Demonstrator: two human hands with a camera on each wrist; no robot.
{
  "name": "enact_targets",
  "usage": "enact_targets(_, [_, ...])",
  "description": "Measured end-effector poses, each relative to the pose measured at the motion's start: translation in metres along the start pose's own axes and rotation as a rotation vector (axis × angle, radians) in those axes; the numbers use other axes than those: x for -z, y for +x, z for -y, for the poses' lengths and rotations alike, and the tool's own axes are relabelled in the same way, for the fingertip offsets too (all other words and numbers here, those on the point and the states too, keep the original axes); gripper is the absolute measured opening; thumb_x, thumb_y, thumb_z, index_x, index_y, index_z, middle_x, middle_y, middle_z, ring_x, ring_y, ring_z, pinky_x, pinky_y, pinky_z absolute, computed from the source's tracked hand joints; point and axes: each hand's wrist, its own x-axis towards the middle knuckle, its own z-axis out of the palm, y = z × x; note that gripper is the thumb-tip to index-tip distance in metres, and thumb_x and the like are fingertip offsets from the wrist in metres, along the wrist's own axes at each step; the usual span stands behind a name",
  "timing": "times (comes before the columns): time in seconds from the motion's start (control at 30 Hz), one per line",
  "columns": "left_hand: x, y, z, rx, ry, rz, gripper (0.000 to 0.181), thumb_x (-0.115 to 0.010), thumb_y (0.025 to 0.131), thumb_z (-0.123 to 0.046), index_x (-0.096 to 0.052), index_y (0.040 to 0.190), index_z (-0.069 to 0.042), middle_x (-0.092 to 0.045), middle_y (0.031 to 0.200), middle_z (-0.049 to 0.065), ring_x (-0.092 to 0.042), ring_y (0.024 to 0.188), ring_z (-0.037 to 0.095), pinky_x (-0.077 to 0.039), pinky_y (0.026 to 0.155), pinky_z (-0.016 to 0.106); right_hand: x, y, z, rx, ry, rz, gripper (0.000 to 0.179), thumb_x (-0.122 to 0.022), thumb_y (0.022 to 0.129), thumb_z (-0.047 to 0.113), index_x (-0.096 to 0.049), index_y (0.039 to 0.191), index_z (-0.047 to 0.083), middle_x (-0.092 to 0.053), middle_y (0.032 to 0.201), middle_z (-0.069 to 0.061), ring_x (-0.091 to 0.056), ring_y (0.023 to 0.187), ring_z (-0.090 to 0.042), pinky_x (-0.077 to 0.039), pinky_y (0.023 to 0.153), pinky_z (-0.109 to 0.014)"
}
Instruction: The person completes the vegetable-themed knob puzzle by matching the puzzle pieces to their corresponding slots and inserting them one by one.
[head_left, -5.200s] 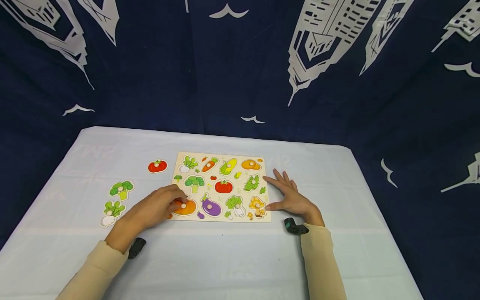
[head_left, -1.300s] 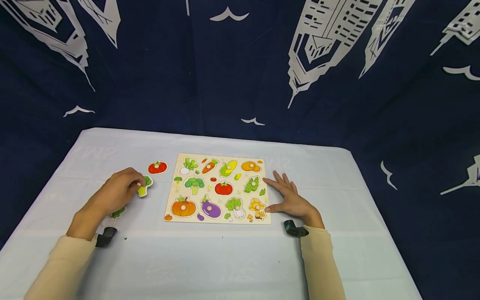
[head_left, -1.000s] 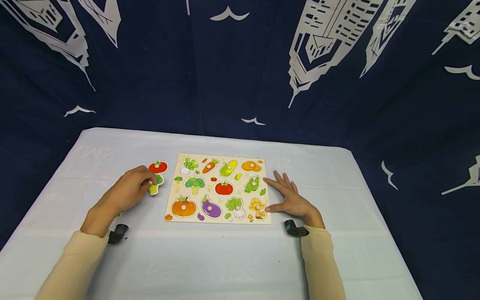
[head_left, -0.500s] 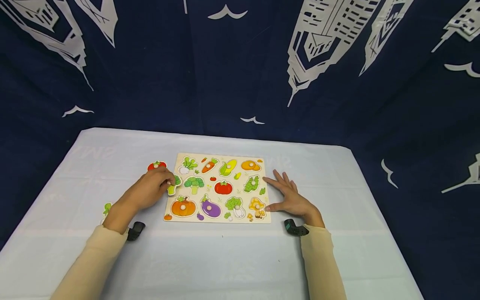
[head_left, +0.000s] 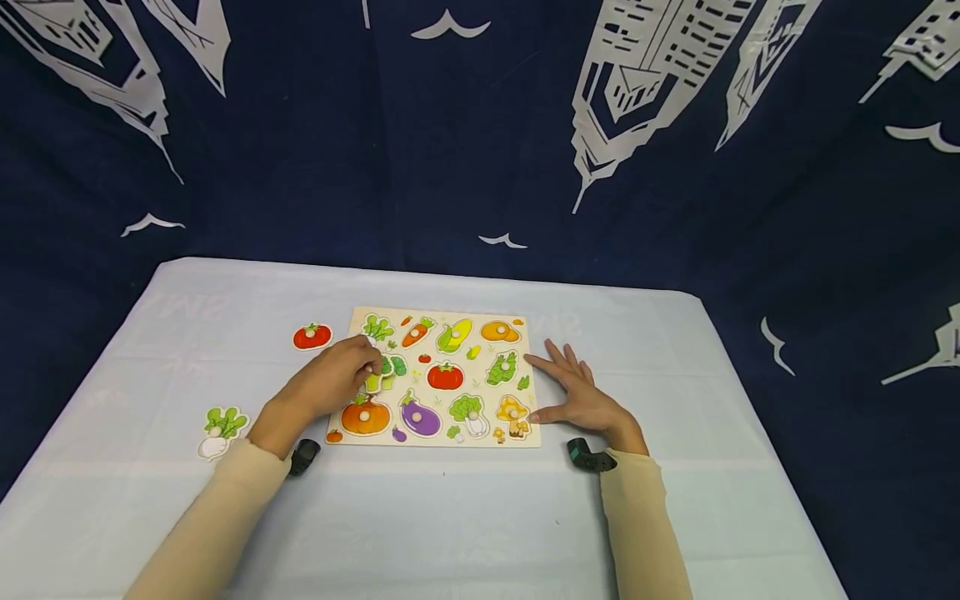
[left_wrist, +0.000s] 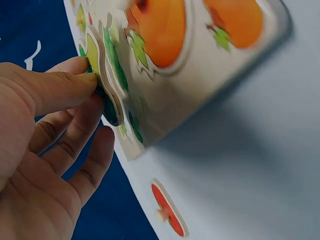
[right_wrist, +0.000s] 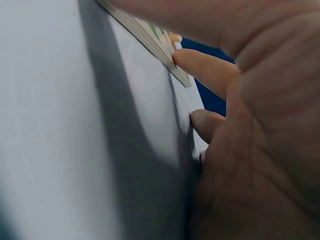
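Observation:
My left hand (head_left: 330, 385) pinches a broccoli puzzle piece (left_wrist: 106, 82) between thumb and fingers. In the head view it hovers over the left part of the wooden vegetable puzzle board (head_left: 408, 439), overlapping the printed broccoli spot. My right hand (head_left: 581, 396) is spread at the board's right edge, thumb and index finger touching it. Seated in the board are knobbed pieces, among them an eggplant (head_left: 421, 418), a pumpkin (head_left: 366, 418) and a corn cob (head_left: 454, 336). The left wrist view shows the broccoli piece tilted just off the board.
A tomato piece (head_left: 312, 337) lies on the white tablecloth (head_left: 480, 525) left of the board. Nearer the left forearm is a radish-like piece (head_left: 222, 432) with green leaves. A dark blue printed curtain (head_left: 315, 133) hangs behind the table.
From the left side of the table, my left hand has picked up the broccoli piece and carried it rightward over the board. The right hand stays in place.

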Motion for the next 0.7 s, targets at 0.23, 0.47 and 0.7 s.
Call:
enact_targets(0.23, [-0.007, 0.010, -0.005, -0.033, 0.026, -0.001, 0.012, -0.065, 0.093, 0.001, -0.071, 0.097, -0.009, -0.060, 0.096, 0.001, -0.059, 0.094, 0.021, -0.055, 0.093, 0.041, -0.001, 0.000, -0.004, 0.002, -0.007, 0.001, 0.102, -0.090, 0.070, 0.040, -0.037, 0.156, 0.026, -0.002, 0.170, -0.012, 0.015, 0.155, -0.037, 0.011, 0.120, -0.064])
enact_targets(0.47, [-0.017, 0.016, -0.002, -0.051, 0.064, -0.008, 0.012, -0.065, 0.093, 0.002, -0.071, 0.094, -0.009, -0.060, 0.093, 0.002, -0.057, 0.088, 0.021, -0.056, 0.089, 0.038, 0.000, 0.001, -0.002, 0.005, 0.001, 0.002, 0.101, -0.090, 0.070, 0.039, -0.038, 0.155, 0.026, -0.002, 0.170, -0.013, 0.015, 0.155, -0.037, 0.011, 0.120, -0.065])
enact_targets(0.7, [-0.022, 0.020, -0.003, -0.027, 0.061, -0.006, 0.013, -0.064, 0.094, 0.001, -0.071, 0.097, -0.009, -0.062, 0.099, 0.003, -0.059, 0.094, 0.022, -0.055, 0.097, 0.041, 0.000, 0.001, -0.003, 0.000, -0.006, 0.002, 0.102, -0.091, 0.069, 0.039, -0.038, 0.156, 0.026, -0.002, 0.170, -0.012, 0.015, 0.155, -0.037, 0.011, 0.120, -0.064])
